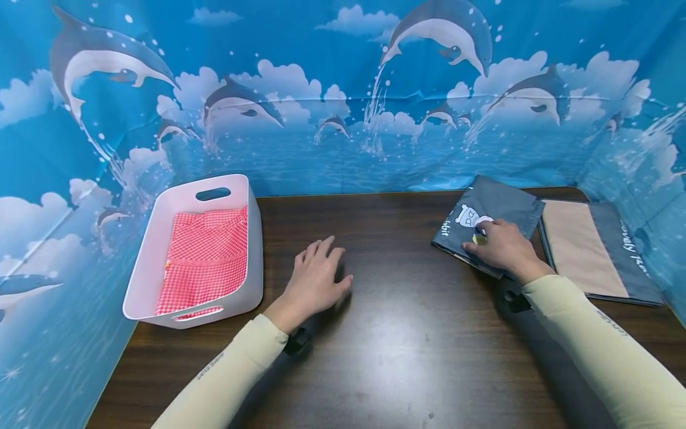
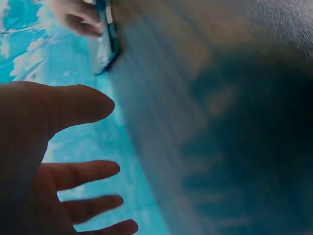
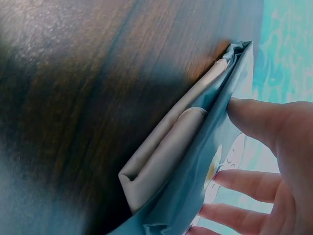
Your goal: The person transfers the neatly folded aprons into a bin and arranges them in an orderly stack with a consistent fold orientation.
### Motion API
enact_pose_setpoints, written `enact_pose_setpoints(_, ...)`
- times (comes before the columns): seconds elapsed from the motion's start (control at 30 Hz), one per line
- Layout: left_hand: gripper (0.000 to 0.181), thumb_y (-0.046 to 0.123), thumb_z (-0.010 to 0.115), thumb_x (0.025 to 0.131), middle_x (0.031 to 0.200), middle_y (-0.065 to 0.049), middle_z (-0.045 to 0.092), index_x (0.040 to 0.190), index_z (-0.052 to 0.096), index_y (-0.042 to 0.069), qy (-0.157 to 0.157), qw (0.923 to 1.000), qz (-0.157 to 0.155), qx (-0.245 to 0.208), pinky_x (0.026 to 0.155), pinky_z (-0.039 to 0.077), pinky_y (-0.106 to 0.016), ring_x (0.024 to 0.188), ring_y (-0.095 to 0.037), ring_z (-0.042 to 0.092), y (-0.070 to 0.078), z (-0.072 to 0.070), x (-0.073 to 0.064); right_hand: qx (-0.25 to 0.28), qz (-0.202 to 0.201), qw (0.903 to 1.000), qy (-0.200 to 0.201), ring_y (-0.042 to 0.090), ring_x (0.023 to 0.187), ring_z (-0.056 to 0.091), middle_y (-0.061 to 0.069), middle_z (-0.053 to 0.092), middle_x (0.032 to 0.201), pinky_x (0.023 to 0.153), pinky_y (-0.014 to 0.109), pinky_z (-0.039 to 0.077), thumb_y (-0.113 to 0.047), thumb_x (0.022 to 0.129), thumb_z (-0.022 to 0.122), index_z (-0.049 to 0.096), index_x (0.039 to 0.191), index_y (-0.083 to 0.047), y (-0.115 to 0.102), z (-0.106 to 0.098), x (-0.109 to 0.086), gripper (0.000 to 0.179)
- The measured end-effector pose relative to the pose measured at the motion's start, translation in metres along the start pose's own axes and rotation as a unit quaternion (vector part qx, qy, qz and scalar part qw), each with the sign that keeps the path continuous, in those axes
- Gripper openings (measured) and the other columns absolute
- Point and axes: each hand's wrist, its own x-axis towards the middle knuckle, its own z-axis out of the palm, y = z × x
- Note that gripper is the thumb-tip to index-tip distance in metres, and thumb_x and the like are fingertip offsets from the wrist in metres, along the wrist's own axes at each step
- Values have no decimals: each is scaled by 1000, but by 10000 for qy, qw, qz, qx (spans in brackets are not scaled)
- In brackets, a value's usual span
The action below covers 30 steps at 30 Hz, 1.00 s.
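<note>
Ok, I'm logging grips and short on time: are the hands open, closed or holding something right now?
Left hand: open, holding nothing.
Right hand: open, resting on the folded dark cloth beneath it.

Glare is whitening the surface (image 1: pixel 402 357) in the bright head view; soft shadows are falling beneath both sleeves (image 1: pixel 605 342). The left wrist view is looking dim and blurry; the right wrist view's backdrop (image 3: pixel 287 54) is washing out.

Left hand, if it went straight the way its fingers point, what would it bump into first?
Probably the dolphin backdrop; only bare table lies between it and the left hand, though the hand's height is unclear.
</note>
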Motion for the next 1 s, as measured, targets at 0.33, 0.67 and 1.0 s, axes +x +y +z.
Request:
enact_pose_setpoints(0.33,61,42,71,104,168,-17,43,154,56,12,-323,9993,-76,-158,118,40,-69,154,-44,40,14,38,20,-50,-66,9997,222,61,145,37,41,37,158,110,77,44,-44,105,65,44,158,5,2,6,0,76)
enact_pose_setpoints(0.67,63,38,75,102,170,-16,40,156,55,14,-613,9980,97,-84,120,38,-68,156,-44,37,33,47,28,-63,-104,9995,304,62,146,36,41,38,159,111,76,44,-44,105,66,46,158,5,1,10,1,75)
enact_pose_setpoints(1.0,63,41,73,103,171,-16,39,158,54,16,-791,9968,126,42,121,38,-66,157,-43,36,36,52,30,-11,-271,9991,329,60,145,38,37,40,161,109,75,47,-46,103,67,50,157,1,-2,10,-7,73)
